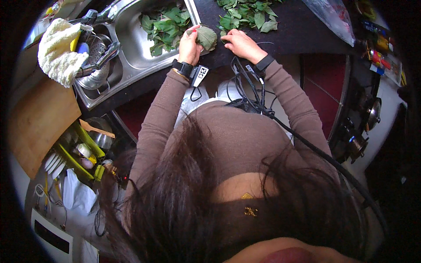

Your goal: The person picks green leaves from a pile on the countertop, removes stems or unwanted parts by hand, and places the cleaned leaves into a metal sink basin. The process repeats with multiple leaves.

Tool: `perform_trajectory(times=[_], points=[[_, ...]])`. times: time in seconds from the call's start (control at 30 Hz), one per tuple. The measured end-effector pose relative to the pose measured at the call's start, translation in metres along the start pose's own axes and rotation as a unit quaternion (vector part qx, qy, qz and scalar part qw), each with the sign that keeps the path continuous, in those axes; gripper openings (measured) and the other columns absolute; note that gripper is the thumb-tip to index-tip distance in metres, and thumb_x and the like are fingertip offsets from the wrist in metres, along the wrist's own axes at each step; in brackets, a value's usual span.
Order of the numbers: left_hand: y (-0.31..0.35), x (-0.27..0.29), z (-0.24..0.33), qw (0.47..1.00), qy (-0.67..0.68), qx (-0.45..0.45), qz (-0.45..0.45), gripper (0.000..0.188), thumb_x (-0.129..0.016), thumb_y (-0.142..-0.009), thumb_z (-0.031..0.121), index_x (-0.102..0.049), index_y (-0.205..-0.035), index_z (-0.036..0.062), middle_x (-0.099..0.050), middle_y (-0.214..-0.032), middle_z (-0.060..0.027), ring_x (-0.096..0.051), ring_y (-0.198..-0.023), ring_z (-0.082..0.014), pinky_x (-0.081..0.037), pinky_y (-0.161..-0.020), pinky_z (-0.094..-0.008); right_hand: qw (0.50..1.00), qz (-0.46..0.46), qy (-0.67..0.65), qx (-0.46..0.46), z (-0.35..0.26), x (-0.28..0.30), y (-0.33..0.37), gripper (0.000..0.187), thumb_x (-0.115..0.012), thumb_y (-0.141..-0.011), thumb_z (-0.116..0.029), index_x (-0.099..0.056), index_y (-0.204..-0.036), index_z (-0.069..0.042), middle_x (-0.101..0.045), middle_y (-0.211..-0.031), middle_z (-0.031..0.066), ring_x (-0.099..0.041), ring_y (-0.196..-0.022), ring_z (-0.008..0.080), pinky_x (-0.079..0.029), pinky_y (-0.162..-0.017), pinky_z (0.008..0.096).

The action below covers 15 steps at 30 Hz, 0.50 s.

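Over the sink's right rim, my left hand (189, 49) is closed around a small bundle of green leaves (206, 38), their pale undersides outward. My right hand (245, 45) is a short way to the right, above the dark counter, with its fingers bent together. A bit of green shows at its fingertips, too small to name. Just beyond that hand lies a pile of loose leafy greens (245, 16) on the counter. More leaves (165, 30) rest in the steel sink basin (131, 41) to the left of my left hand.
A clear plastic bag (331, 19) lies at the far right of the counter. Left of the basin are a white cloth (59, 52) and a steel strainer (97, 50). Black cables (263, 103) hang between my forearms. A wooden board (41, 118) stands at the left.
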State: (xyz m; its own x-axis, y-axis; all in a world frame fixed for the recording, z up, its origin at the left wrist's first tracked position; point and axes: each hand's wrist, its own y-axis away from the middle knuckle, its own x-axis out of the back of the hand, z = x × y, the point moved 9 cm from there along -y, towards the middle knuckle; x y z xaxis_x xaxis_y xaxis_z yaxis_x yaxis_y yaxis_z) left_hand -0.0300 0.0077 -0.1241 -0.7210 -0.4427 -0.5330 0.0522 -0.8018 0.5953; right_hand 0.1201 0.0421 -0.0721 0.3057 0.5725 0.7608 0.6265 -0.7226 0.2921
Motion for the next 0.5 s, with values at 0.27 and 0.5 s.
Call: perform_trajectory(times=[0.27,0.5], points=[[0.007,-0.010,-0.012,0.991,0.110,0.050,-0.055,0.036,-0.032,-0.097,0.021,-0.049,-0.124,0.0030,-0.051,-0.126,-0.0160,-0.050,-0.115,-0.0311,-0.041,-0.097,-0.0473,0.972,0.061,-0.225,-0.001,-0.002,0.036,0.013,0.028,-0.056,-0.082,-0.005,-0.062,-0.110,-0.003,-0.059,-0.109,0.0140,-0.057,-0.104,0.0298,-0.045,-0.091,0.0353],[0.017,-0.048,-0.008,0.982,0.104,0.071,-0.141,0.045,-0.035,-0.098,0.035,-0.043,-0.131,0.0053,-0.051,-0.127,-0.0101,-0.049,-0.116,-0.0238,-0.041,-0.095,-0.0428,0.984,0.029,-0.145,0.098,-0.049,0.030,0.003,0.035,-0.058,-0.084,-0.010,-0.056,-0.116,0.002,-0.054,-0.122,0.0189,-0.051,-0.114,0.0329,-0.041,-0.097,0.0377]])
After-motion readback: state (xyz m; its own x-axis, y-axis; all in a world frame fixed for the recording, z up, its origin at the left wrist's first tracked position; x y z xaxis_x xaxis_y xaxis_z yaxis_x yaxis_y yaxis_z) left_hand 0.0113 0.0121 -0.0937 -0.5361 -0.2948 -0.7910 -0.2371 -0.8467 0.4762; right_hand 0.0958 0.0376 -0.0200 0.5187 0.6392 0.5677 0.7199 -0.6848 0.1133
